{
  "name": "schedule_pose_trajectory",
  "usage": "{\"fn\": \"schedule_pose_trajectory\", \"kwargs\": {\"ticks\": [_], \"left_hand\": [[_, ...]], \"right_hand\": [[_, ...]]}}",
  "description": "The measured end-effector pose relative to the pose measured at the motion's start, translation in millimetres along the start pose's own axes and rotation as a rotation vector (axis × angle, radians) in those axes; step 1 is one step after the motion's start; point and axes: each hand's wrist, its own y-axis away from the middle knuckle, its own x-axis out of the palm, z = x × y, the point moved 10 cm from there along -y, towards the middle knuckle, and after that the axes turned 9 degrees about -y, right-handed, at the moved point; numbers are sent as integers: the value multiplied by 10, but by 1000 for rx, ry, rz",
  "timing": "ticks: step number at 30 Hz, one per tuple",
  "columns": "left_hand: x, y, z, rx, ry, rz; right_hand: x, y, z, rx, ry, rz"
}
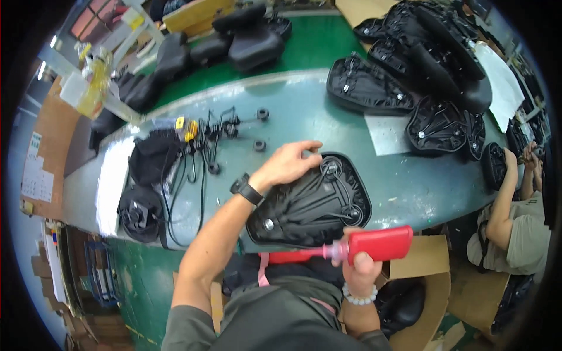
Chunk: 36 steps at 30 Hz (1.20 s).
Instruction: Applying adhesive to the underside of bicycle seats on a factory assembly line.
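Note:
A black bike-type saddle (304, 205) lies underside up at the table's near edge, showing its ribbed frame and round fittings. My left hand (293, 164) rests over its far left rim, thumb and forefinger apart, nothing visible between them. In front of the saddle's near right side, my right hand (358, 266) is wrapped round a red handheld tool (383, 243) that looks like a power screwdriver. Its pale translucent collar points left, and the tip is hard to make out. A red object with a pink strap (264, 272) shows by my waist.
Black metal fittings (219, 131), a yellow-black tool (186, 128) and cables lie left on the table (293, 111). Saddles (372, 85) pile up at the far right; more line the back (254, 47). A cardboard box (418, 257) stands at my right. A co-worker (515, 228) works beyond it.

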Motion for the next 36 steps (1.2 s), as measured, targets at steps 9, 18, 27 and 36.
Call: {"fn": "schedule_pose_trajectory", "kwargs": {"ticks": [9,18,27,36], "left_hand": [[37,1154,504,-75,194,-25],[22,1299,513,-99,146,-101],[34,1278,524,-65,115,-115],[-299,1519,414,-10,-116,-439]], "right_hand": [[618,35,-235,-478,757,245],[921,-6,-504,-507,1022,381],[996,25,-482,-588,1084,424],[963,-31,-487,-532,1041,407]]}}
